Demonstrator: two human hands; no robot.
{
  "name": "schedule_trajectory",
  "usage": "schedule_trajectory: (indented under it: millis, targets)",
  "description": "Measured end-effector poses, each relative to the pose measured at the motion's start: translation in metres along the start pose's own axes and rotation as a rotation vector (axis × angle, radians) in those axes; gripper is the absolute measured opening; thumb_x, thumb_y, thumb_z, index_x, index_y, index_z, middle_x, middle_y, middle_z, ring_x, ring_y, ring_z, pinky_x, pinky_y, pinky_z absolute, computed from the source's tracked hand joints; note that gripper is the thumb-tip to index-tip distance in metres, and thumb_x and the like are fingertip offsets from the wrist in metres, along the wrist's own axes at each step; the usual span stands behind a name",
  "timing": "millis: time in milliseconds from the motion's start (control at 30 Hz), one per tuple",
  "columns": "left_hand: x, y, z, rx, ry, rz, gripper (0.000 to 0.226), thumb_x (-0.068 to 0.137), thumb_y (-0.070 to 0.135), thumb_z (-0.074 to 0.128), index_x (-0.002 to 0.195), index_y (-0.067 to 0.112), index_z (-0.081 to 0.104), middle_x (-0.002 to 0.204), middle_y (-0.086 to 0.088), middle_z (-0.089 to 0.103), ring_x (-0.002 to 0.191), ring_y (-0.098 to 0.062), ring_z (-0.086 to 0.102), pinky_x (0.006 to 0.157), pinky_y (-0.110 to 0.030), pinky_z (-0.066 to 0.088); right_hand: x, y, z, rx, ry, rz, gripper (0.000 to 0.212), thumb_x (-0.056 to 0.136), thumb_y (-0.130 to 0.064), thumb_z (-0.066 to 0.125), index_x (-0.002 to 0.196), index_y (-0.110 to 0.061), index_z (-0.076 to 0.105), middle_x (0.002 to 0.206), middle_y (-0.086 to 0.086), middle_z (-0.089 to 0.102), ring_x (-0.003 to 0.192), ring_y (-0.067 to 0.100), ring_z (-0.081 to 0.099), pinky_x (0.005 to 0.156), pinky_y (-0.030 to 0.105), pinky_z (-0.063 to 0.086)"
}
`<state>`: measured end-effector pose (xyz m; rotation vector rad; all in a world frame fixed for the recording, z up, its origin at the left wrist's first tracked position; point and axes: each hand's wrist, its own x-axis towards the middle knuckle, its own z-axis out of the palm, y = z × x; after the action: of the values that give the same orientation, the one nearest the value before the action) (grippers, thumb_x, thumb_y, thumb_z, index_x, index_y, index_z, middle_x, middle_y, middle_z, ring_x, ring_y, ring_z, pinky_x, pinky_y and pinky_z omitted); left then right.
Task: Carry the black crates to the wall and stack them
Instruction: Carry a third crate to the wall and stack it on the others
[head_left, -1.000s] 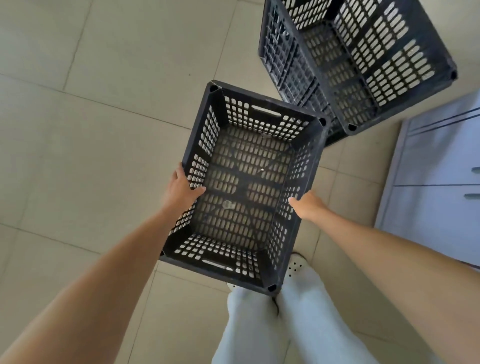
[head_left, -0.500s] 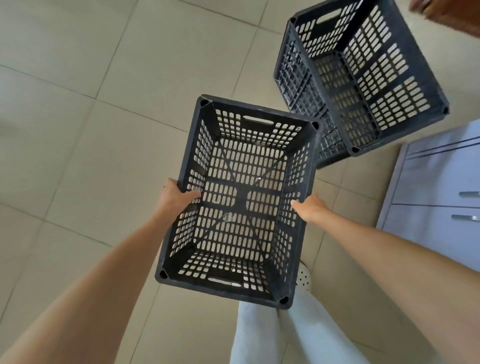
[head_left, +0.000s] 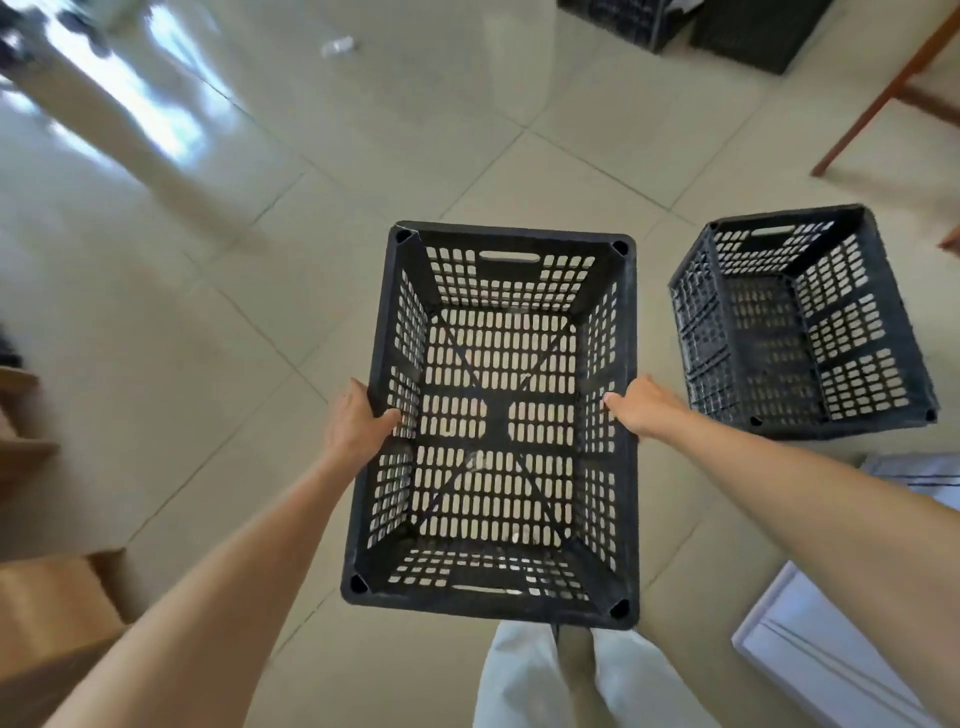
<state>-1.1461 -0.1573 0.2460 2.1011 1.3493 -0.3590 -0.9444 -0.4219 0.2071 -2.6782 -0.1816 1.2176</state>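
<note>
View swung round. Held crate (head_left: 496, 418) now sits square mid-frame; it was skewed. Second crate (head_left: 800, 322) went from upper right, overlapped by the held one, to the right edge, well apart. Cabinet (head_left: 810, 654) dropped to the lower right corner. New in frame: more black crates (head_left: 623, 21) at the top edge, wooden leg (head_left: 878, 98) upper right, cardboard box (head_left: 47, 613) lower left.

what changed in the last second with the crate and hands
The person has turned with the carried crate: the other crate, earlier ahead and to the right, now lies off to the right, and dark crates have come into view far ahead. Unchanged: left hand and right hand grip the carried crate's long sides.
</note>
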Motion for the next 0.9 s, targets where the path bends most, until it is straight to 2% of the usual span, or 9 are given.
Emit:
schedule_trajectory:
  millis: [133,267,367,500,600,667,800,900]
  targets:
    - [-0.072,-0.019,-0.046,-0.054,0.103,-0.063,0.043,0.089,0.025,0.065,0.122,0.008,0.042,0.116,-0.013,0.058,0.104,-0.030,0.061,0.091,-0.049,0.053,-0.050,-0.034,-0.022,-0.090,0.013,-0.162,0.046,0.099,-0.042,0.045,0.126,-0.004,0.044,0.117,0.015,0.057,0.098,0.030,0.058,0.088,0.041,0.048]
    - [-0.138,-0.050,-0.076,-0.017,0.208,-0.135,0.037,0.092,0.022,0.061,0.121,0.004,0.045,0.115,-0.014,0.059,0.105,-0.029,0.059,0.092,-0.043,0.052,-0.098,-0.066,-0.025,-0.244,0.048,-0.285,0.063,0.100,-0.041,0.041,0.144,0.002,0.028,0.134,0.017,0.053,0.116,0.034,0.056,0.095,0.043,0.047]
    - [-0.189,-0.083,-0.094,0.003,0.269,-0.198,0.028,0.092,0.013,0.059,0.115,0.003,0.045,0.114,-0.016,0.058,0.101,-0.026,0.056,0.083,-0.033,0.047,-0.137,-0.088,-0.018,-0.351,0.058,-0.405,0.060,0.100,-0.041,0.040,0.141,0.002,0.031,0.134,0.017,0.053,0.118,0.034,0.054,0.092,0.042,0.045]
    - [-0.262,-0.132,-0.117,-0.022,0.333,-0.310,0.020,0.092,0.013,0.056,0.102,0.012,0.039,0.111,-0.015,0.059,0.097,-0.025,0.057,0.083,-0.037,0.050,-0.187,-0.124,0.004,-0.475,0.014,-0.566,0.054,0.100,-0.041,0.041,0.135,-0.001,0.040,0.122,0.013,0.059,0.107,0.030,0.058,0.079,0.036,0.042]
    - [-0.316,-0.173,-0.133,-0.013,0.380,-0.436,0.022,0.090,0.019,0.058,0.103,0.008,0.044,0.109,-0.016,0.062,0.097,-0.032,0.060,0.085,-0.046,0.052,-0.227,-0.155,0.031,-0.567,0.000,-0.702,0.049,0.099,-0.039,0.041,0.132,-0.003,0.048,0.119,0.011,0.060,0.104,0.028,0.060,0.083,0.037,0.048]
    - [-0.353,-0.201,-0.142,-0.024,0.388,-0.525,0.027,0.089,0.022,0.058,0.106,0.006,0.044,0.112,-0.018,0.062,0.101,-0.037,0.060,0.085,-0.045,0.050,-0.255,-0.173,0.054,-0.607,-0.010,-0.788,0.044,0.099,-0.036,0.042,0.126,-0.004,0.052,0.114,0.010,0.061,0.098,0.027,0.061,0.079,0.037,0.049]
    - [-0.430,-0.256,-0.150,-0.044,0.396,-0.682,0.032,0.091,0.024,0.059,0.109,0.002,0.044,0.115,-0.022,0.060,0.106,-0.040,0.058,0.085,-0.043,0.048,-0.316,-0.201,0.106,-0.663,-0.089,-0.966,0.033,0.098,-0.030,0.044,0.113,-0.004,0.057,0.105,0.010,0.060,0.093,0.026,0.062,0.087,0.042,0.053]
    - [-0.485,-0.298,-0.152,-0.054,0.407,-0.776,0.034,0.091,0.026,0.060,0.109,0.001,0.045,0.115,-0.024,0.060,0.106,-0.040,0.058,0.086,-0.044,0.049,-0.367,-0.212,0.145,-0.724,-0.116,-1.095,0.028,0.098,-0.029,0.043,0.105,-0.006,0.057,0.100,0.009,0.061,0.088,0.025,0.063,0.083,0.042,0.054]
